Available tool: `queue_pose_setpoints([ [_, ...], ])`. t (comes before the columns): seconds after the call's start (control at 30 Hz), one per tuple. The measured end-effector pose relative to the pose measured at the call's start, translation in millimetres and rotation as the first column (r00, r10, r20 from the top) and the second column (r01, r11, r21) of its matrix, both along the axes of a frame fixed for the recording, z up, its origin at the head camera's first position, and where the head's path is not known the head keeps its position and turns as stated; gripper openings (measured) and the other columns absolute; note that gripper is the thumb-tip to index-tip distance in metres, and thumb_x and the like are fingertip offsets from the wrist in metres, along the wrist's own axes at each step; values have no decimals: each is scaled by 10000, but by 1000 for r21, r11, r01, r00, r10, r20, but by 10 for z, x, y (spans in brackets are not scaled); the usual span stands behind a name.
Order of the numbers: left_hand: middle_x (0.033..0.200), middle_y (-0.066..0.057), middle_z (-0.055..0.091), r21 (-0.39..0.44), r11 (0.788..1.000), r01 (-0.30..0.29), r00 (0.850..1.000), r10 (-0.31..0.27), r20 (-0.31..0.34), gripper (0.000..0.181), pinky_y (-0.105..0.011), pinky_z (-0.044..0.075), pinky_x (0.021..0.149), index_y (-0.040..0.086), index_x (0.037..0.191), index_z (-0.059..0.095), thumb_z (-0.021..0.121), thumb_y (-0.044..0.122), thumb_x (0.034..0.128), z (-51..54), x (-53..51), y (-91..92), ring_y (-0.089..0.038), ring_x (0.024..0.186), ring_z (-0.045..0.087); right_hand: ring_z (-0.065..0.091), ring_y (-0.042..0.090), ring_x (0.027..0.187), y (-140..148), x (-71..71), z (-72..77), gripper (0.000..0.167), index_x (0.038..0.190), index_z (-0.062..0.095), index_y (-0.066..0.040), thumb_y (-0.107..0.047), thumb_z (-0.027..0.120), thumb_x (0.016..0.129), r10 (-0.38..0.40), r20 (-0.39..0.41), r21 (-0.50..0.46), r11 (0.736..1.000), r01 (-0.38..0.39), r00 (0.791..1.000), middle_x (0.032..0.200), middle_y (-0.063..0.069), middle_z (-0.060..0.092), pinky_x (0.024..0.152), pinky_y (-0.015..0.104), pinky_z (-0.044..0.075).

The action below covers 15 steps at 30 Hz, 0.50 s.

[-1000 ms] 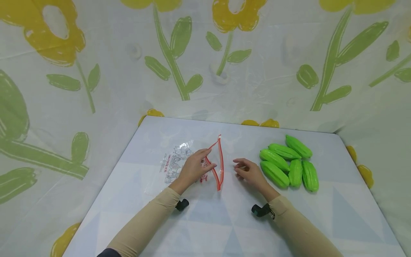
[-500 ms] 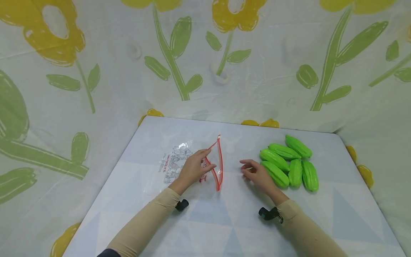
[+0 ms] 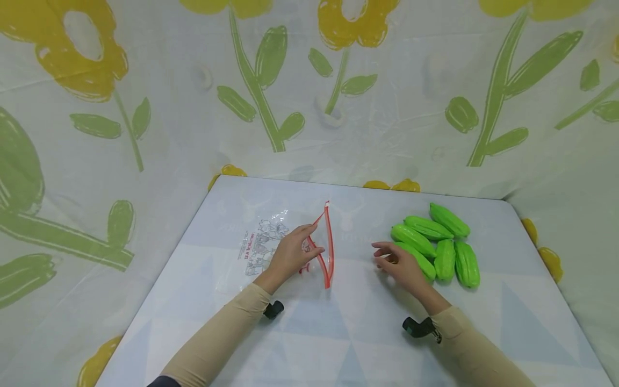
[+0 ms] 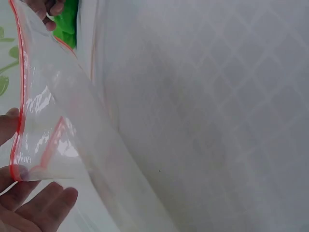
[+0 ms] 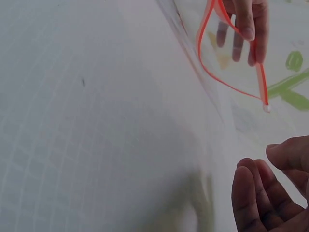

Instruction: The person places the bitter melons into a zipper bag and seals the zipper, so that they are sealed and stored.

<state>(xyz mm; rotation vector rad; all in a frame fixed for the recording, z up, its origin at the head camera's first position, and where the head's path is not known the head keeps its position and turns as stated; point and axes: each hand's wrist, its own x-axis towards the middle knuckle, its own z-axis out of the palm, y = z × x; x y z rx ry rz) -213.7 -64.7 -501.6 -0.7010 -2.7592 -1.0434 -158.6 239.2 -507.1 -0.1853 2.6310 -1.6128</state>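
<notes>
In the head view, a clear zip bag (image 3: 261,252) with printed drawings lies on the table, its red-edged mouth spread apart and facing right. My left hand (image 3: 289,253) pinches one side of that mouth between thumb and fingers. The left wrist view shows the clear film (image 4: 58,92) and the fingertips (image 4: 60,205) behind it. To the right of the bag, my right hand (image 3: 402,267) holds nothing, its fingers loosely bent and thumb apart in the right wrist view. Beside it, partly covering one, lie several green ridged fruits (image 3: 445,259).
The white table (image 3: 348,333) has pale blue triangles. A curtain (image 3: 387,118) printed with yellow flowers hangs behind its back edge and along the sides. Small black cameras (image 3: 417,327) sit on both wrists.
My right hand has drawn away from the bag's mouth, moving right and slightly towards me, to the near side of the green fruits. The left hand stays on the bag, whose mouth shifts slightly left.
</notes>
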Motion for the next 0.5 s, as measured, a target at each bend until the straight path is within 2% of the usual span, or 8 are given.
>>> queue_pose_setpoints([
  [0.13,1454,-93,571,4,1000,-5,1000,5,2,699,-392,556,958,64,1475,541,804,350,893,0,2,3,-254,1077,658,665,406,918,15,83,174,375,1356,590,53,-16,634,990,-3,6,14,1000,3,1000,1143,298,651,741,402,611],
  [0.2,1451,-99,573,9,1000,-5,1000,5,2,701,-395,558,957,61,1473,543,811,340,888,3,1,6,-259,1070,658,658,442,925,51,97,202,377,1360,584,60,-15,630,993,-5,-6,11,1000,5,1000,1145,308,644,753,420,611],
  [0.37,1455,-101,570,12,1000,-7,1000,7,-3,690,-406,530,1005,64,1468,549,811,332,889,6,6,11,-262,1170,635,676,384,902,207,74,105,399,1379,589,26,-49,653,992,-28,-56,10,1000,29,998,1146,267,659,741,398,611],
  [0.5,1453,-104,571,15,1000,0,1000,1,-19,679,-394,547,976,64,1465,553,808,327,893,-1,7,11,-242,1079,656,687,277,876,326,71,46,406,1378,595,14,-81,667,991,-41,-77,-7,999,41,996,1150,257,666,726,337,608],
])
